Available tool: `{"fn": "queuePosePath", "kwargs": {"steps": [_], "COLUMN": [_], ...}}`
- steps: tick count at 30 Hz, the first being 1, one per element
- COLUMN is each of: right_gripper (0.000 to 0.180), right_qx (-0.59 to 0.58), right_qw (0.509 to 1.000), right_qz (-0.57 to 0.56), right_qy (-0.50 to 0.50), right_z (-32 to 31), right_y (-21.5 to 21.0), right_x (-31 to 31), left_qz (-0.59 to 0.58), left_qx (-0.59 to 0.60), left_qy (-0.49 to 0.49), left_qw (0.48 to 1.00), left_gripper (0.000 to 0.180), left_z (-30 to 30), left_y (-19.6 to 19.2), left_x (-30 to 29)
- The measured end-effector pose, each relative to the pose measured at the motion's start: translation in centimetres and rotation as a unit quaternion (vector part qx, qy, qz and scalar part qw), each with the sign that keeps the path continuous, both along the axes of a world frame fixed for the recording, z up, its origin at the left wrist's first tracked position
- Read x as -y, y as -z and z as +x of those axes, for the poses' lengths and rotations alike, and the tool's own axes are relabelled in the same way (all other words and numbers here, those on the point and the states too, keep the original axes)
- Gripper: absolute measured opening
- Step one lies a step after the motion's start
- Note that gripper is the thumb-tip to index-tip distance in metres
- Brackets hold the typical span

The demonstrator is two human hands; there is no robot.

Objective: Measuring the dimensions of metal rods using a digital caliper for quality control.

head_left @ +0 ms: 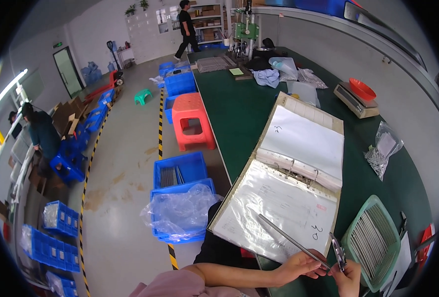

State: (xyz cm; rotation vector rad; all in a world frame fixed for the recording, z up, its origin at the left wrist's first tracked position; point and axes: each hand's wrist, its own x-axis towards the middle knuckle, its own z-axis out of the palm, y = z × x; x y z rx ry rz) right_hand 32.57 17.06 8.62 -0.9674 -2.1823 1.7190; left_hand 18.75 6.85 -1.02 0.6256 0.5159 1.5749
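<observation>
My left hand (301, 266) pinches a thin metal rod (284, 233) that slants over the lower page of an open ring binder (328, 218). The rod's near end reaches my right hand (347, 278), whose fingers are closed around a small shiny metal tool (337, 251); its exact kind is hard to make out. Clear sleeves cover the binder's papers, which carry handwriting. Right beside my right hand stands a pale green plastic basket (351, 230), holding many similar metal rods (370, 242).
The green-topped table (224, 114) carries a scale (356, 101) with a red dish, bags of small parts (380, 153) and a green press (246, 30). Along its left side are a red stool (192, 119) and blue crates (182, 166). Other people are farther off.
</observation>
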Motion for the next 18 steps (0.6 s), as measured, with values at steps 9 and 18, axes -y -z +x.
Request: {"fn": "queuePosePath", "kwargs": {"steps": [9,18], "right_gripper": [0.019,0.030], "right_qx": [0.045,0.005], "right_qw": [0.994,0.900], "right_qz": [0.073,0.430], "right_qy": [-0.069,0.076], "right_z": [-0.4,-2.2], "right_y": [0.9,-0.1], "right_x": [0.2,0.0], "left_qz": [-0.009,-0.044], "left_qx": [-0.022,-0.170], "left_qy": [-0.075,-0.213], "left_qw": [0.997,0.961], "left_gripper": [0.026,0.012], "left_z": [-0.5,-4.0], "left_y": [0.3,-1.1], "left_x": [1.4,3.5]}}
